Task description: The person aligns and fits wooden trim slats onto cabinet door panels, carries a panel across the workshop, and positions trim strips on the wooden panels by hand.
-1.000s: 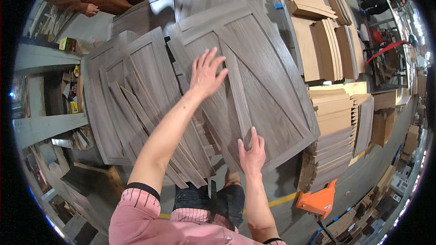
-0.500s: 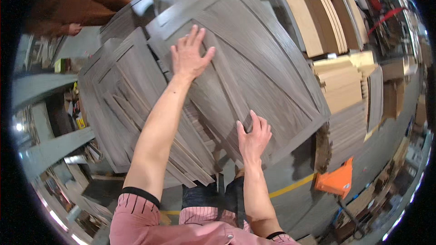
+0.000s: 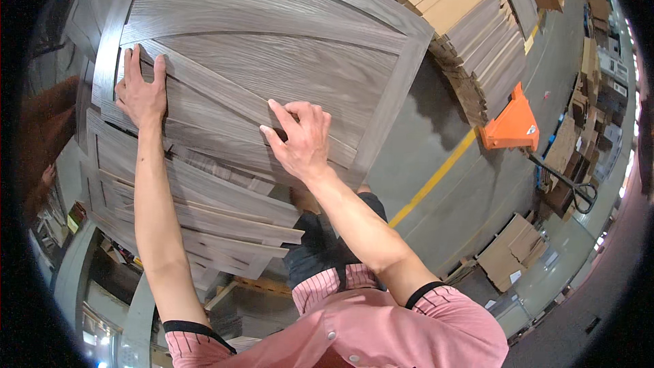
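A large grey wood-grain door panel [image 3: 320, 71] with a raised frame and slanting strips lies flat under my hands. My left hand [image 3: 142, 92] rests at its left side, fingers spread, the tips at the upper end of a diagonal strip [image 3: 211, 80]. Near the middle of that same strip is my right hand [image 3: 303, 136]. Its thumb and forefinger reach apart toward the strip's edge, while the other fingers curl. Neither hand holds anything that I can see.
Left of my legs lie more grey panels and loose strips [image 3: 238, 226]. Stacked boards [image 3: 446, 0] stand at the upper right, near an orange pallet-jack part [image 3: 512, 126] with a dark handle. A yellow line [image 3: 436, 177] crosses the floor. Another person's brown clothing [image 3: 51, 119] shows at far left.
My view has swung, so the panel appears turned and farther left. My right hand has moved up along the strip, away from its near end. My left hand stays near the upper end.
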`<move>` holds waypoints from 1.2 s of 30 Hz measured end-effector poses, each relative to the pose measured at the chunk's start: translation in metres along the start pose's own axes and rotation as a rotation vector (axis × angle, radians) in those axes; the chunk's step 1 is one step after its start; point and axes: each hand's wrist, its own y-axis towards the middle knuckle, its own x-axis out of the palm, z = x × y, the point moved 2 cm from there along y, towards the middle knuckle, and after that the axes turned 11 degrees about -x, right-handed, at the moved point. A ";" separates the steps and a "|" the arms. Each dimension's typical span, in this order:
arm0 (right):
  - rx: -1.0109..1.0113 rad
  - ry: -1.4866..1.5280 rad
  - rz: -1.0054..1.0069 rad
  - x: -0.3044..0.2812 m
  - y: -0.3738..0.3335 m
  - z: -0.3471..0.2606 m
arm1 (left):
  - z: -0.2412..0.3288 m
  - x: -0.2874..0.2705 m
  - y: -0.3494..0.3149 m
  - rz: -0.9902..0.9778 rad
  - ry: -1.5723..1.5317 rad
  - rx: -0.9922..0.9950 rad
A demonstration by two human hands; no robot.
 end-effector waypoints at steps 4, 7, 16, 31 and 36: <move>-0.014 0.007 0.013 0.002 -0.001 -0.002 | -0.005 0.001 -0.001 0.023 0.013 -0.002; -0.019 0.022 0.025 0.004 -0.001 -0.004 | -0.009 0.002 0.002 0.041 -0.017 0.018; -0.050 -0.040 -0.036 -0.015 -0.015 0.004 | -0.011 0.002 0.002 0.061 -0.004 0.030; -0.016 -0.011 0.062 -0.035 -0.046 0.023 | -0.010 0.010 0.003 0.075 -0.047 0.058; -0.006 -0.016 0.036 -0.034 -0.043 0.023 | -0.010 0.002 0.005 0.058 0.000 0.037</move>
